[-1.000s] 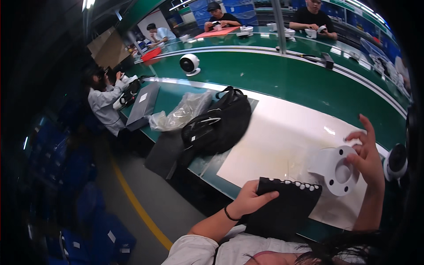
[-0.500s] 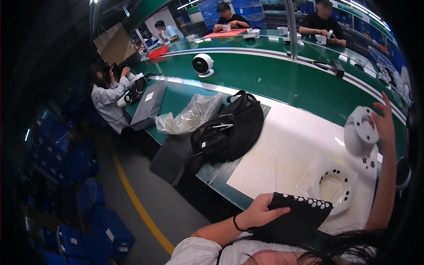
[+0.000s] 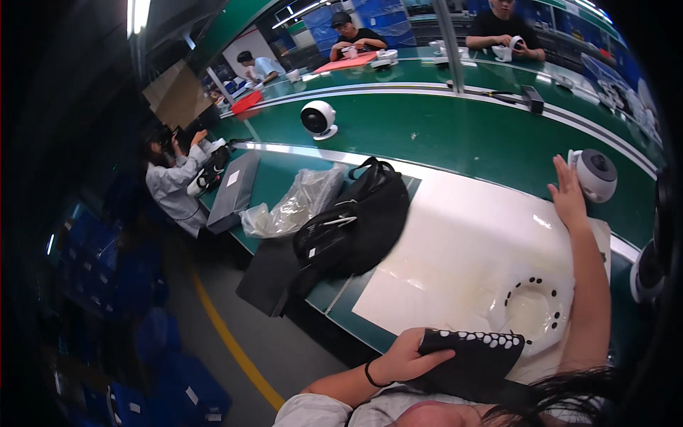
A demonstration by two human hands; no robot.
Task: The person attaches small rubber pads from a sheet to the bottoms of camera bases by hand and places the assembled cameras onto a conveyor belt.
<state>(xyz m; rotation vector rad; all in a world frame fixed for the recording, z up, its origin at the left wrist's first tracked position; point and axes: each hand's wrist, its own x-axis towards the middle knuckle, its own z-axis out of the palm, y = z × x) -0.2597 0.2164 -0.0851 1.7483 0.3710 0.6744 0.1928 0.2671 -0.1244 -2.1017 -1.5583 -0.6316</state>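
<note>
In my left hand point(image 3: 407, 361) is a black sheet point(image 3: 462, 363) with a row of white round pads along its upper edge, pinched between thumb and fingers. My right hand point(image 3: 569, 193) is stretched out at the far right, fingers extended and thumb apart, against the side of a white rounded device point(image 3: 596, 176) with a dark round face. That device rests on the green surface just past the white board. Between my arms sits a white ring-shaped fixture point(image 3: 533, 313) with black dots around its rim.
The white board point(image 3: 455, 235) covers the bench before me. Left of it lie a black bag point(image 3: 363, 220), a clear plastic bag point(image 3: 299, 203) and a grey box point(image 3: 235, 186). Another white device point(image 3: 318, 119) stands on the green surface point(image 3: 427, 135). Several people work beyond and at the left.
My right hand has set the white device down on the green surface, turning it from underside-showing to dark face-showing, and its fingers have straightened. My left hand keeps the black sheet.
</note>
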